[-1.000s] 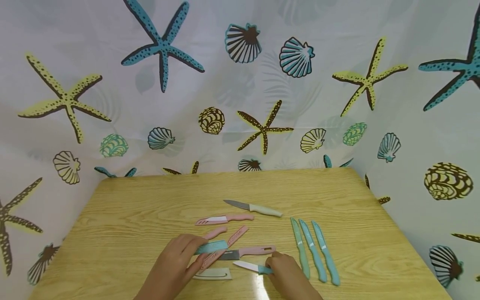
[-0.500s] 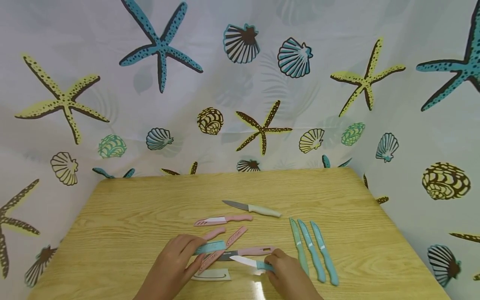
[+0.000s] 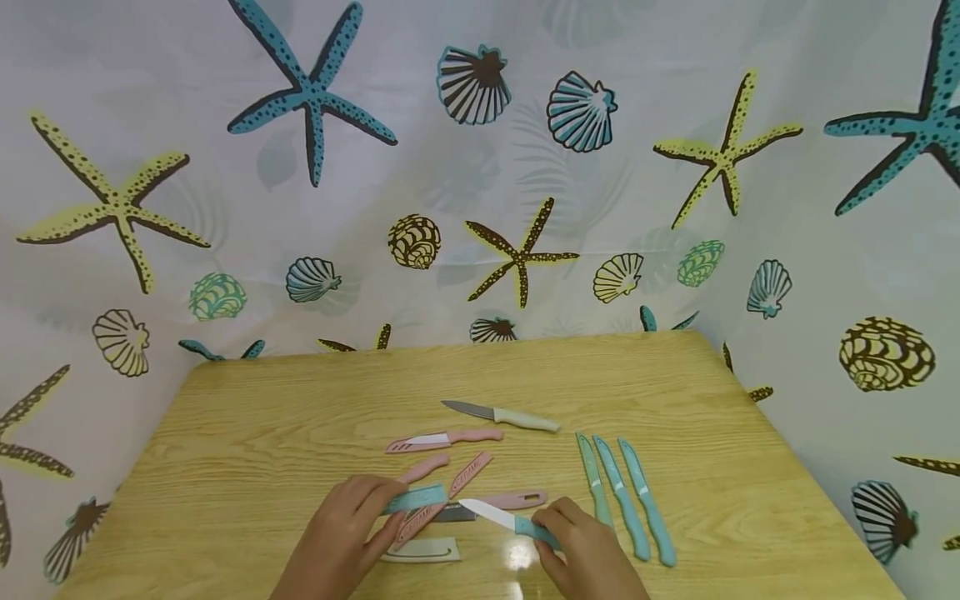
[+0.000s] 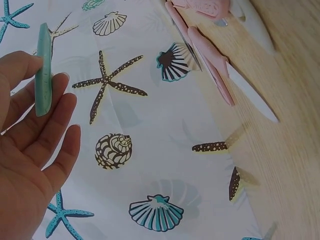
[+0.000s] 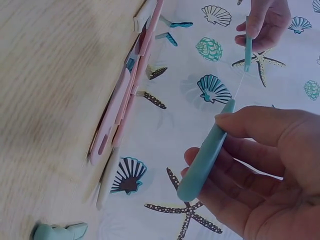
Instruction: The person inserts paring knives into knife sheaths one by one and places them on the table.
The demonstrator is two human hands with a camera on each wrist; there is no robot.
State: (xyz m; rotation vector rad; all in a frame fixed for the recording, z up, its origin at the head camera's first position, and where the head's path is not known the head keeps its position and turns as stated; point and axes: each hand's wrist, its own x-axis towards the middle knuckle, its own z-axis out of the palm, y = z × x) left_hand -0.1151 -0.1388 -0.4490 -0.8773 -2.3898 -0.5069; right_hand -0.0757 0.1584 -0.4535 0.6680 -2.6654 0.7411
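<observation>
Between thumb and fingers, my left hand (image 3: 333,529) pinches a turquoise blade sheath (image 3: 417,498), seen edge-on in the left wrist view. My right hand (image 3: 588,546) grips the turquoise handle of a paring knife (image 3: 491,513) with a white blade. The blade points left, its tip close to the sheath's right end; a small gap appears between them in the head view. In the right wrist view the knife handle (image 5: 205,157) lies along the fingers with the thumb on top, and the blade shows only as a thin line.
Under the hands lie pink sheaths (image 3: 471,473), a pink-handled knife (image 3: 517,499) with a dark blade, and a white sheath (image 3: 423,550). Behind are a sheathed pink knife (image 3: 476,435) and a cream-handled knife (image 3: 525,419). Green (image 3: 595,479) and blue sheathed knives (image 3: 648,500) lie right.
My right hand has lifted the knife off the table and brought its tip up and left, toward the sheath. My left hand with the sheath has hardly moved.
</observation>
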